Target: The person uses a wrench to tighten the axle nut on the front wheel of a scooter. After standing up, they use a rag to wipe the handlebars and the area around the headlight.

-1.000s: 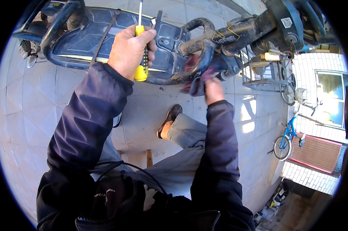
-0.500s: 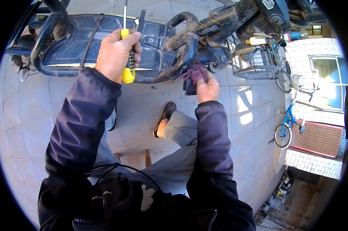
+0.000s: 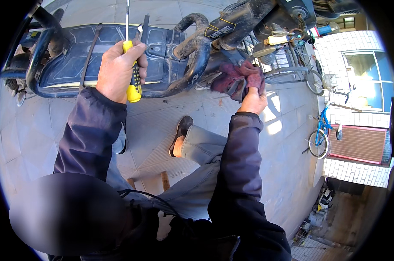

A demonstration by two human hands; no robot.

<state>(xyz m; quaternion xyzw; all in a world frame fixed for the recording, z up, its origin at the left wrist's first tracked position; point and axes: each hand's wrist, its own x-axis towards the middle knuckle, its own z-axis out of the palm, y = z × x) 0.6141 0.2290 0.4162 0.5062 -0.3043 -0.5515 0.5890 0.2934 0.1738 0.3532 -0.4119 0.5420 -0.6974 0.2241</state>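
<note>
In my left hand [image 3: 114, 71] is a screwdriver [image 3: 136, 82] with a yellow and black handle, its metal shaft pointing up and away. The fingers wrap round the handle, over the dark footboard of an electric scooter [image 3: 70, 63]. Just beyond those fingers a small metal piece [image 3: 140, 28] shows; I cannot tell whether the hand holds it. My right hand [image 3: 253, 102] is closed on a crumpled dark red cloth [image 3: 249, 76]. That cloth hangs in front of the scooter's front tube and beside its curved black guard bar [image 3: 201, 56].
Keys with a yellow tag [image 3: 275, 40] hang by the scooter's front, near a wire basket [image 3: 288, 71]. A blue bicycle [image 3: 321, 135] stands at the right by a white brick wall [image 3: 349, 169]. Wooden legs [image 3: 165, 180] show beneath me. A large blurred dark shape [image 3: 66, 213] covers the lower left.
My right hand has moved right with the cloth, which now spreads out more. The view has shifted slightly, and a blurred dark shape has come in at the lower left.
</note>
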